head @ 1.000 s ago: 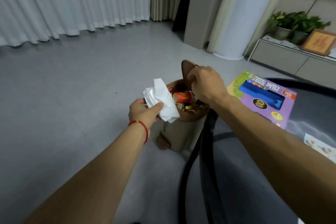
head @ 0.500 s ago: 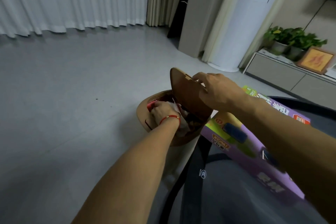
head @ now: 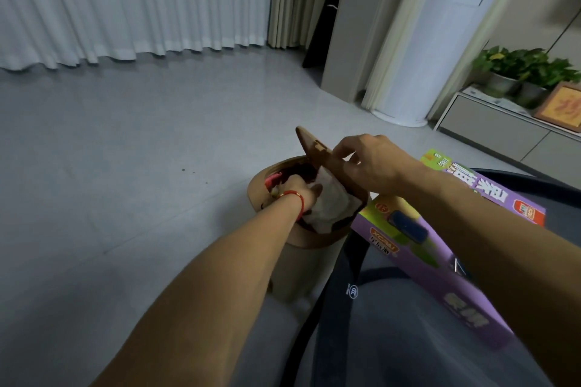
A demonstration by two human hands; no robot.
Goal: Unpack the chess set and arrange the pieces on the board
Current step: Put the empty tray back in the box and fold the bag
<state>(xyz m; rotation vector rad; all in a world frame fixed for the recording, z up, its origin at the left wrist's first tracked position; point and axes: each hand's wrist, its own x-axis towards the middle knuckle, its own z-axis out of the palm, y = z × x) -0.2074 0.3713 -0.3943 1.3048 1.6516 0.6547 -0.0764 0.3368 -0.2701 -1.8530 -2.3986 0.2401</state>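
Head view: I see my left hand, red string at the wrist, down inside the open tan bin on the floor, pressing white crumpled paper into it; its fingers are mostly hidden behind the hand and paper, so I cannot tell whether they pinch or lie flat. Right hand holds the raised brown lid upright, fingers pinching the lid's edge. Purple chess set box sits tilted just right of the bin, under my right forearm, on a dark round worktop. Potted plants stand on a low cabinet far right. White curtains at back.
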